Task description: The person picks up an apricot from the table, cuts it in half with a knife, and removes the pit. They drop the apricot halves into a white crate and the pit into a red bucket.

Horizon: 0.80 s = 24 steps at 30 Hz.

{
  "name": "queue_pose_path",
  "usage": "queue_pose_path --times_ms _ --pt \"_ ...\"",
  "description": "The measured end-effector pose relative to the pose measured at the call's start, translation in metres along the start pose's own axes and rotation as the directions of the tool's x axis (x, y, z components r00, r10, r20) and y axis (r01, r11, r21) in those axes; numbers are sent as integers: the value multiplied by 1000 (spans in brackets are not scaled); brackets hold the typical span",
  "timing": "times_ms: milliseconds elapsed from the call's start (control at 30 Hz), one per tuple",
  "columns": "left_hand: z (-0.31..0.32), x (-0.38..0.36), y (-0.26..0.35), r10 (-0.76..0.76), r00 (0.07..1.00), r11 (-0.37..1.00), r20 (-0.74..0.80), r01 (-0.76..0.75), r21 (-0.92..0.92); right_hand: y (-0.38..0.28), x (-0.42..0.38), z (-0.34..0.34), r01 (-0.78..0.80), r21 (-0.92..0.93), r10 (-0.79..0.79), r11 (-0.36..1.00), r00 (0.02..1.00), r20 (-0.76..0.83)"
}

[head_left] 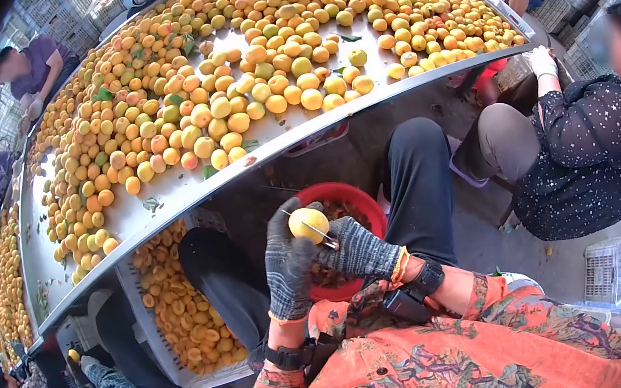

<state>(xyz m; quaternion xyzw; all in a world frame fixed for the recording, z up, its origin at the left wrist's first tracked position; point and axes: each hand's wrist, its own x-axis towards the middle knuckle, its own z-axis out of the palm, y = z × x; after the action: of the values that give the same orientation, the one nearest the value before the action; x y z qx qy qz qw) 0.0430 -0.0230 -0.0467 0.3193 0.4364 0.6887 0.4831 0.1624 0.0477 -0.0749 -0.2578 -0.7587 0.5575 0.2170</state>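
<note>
We hold a yellow fruit [307, 224] in our left hand [289, 266]. The fingers of that hand are wrapped tight around it, and the fruit sits up in front of us, just above a red bowl [365, 205]. Our right hand [358, 250] holds a small knife [315, 231]. Its fingers are closed on the handle, and the thin blade touches the fruit. Both hands wear dark knit gloves, and we have black bands on our wrists.

The red bowl rests by our knees and has brown pits in it. To the left, low down, a white crate [157, 344] is full of cut orange halves. Above us runs a long shiny bench [166, 205], heaped with lots of yellow and orange fruit.

A person in a dark dotted top [592, 149] sits to our right with a white glove on one hand. More people sit along the far side of the bench.
</note>
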Motion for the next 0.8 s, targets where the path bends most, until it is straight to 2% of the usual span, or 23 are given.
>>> queue_pose_path --times_ms 33,67,133,167,233,267,300,333,400,467,533,567,600,667,700,733,767,800 --pt "-1 5 -2 -4 997 1000 71 3 6 -4 1 -3 -17 -8 17 1000 1000 6" --pt "-1 2 -1 0 998 1000 66 0 6 -8 2 -5 -15 -9 15 1000 1000 11" --pt "4 -8 10 -118 991 974 55 105 200 -12 2 -9 26 4 -26 1000 998 65" --pt "7 -9 15 -82 995 963 54 65 260 -11 3 -6 27 6 -27 1000 997 66" --pt "10 -13 18 -27 999 965 47 14 264 -8 2 -2 177 21 -177 984 984 3" --pt "11 -14 19 31 999 963 40 -40 265 -8 1 -2 177 20 -177 984 984 -1" --pt "8 -10 20 40 997 932 68 -62 357 -10 -1 -2 100 12 -100 995 995 19" --pt "2 -8 20 40 997 932 70 -62 357 -10 -2 -2 21 3 -21 1000 999 40" --pt "-9 -6 16 106 981 698 162 -189 691 -9 0 -2 -41 2 41 999 995 90" --pt "-9 -6 15 108 985 726 132 -169 666 -6 1 0 -105 -1 104 994 986 134" --pt "-10 -3 17 144 982 681 120 -187 708 10 3 8 -154 73 136 985 969 204" --pt "-11 0 18 187 974 624 131 -221 750 19 6 16 -6 118 -11 993 989 148" --pt "-13 3 20 187 974 625 132 -221 749 30 5 15 -7 117 -10 993 989 147" --pt "-15 8 28 260 932 278 252 -323 905 5 11 3 53 91 -73 994 969 237" --pt "-15 9 31 259 933 306 250 -325 895 -1 9 3 -101 117 67 988 962 265" --pt "-17 9 31 259 933 303 251 -325 896 -6 6 1 -99 118 65 988 962 265" --pt "-21 10 30 246 935 324 254 -327 888 -11 4 -3 153 -148 -115 977 964 238" --pt "-25 11 27 238 937 342 257 -329 880 -15 2 -7 381 -401 -295 833 919 261"
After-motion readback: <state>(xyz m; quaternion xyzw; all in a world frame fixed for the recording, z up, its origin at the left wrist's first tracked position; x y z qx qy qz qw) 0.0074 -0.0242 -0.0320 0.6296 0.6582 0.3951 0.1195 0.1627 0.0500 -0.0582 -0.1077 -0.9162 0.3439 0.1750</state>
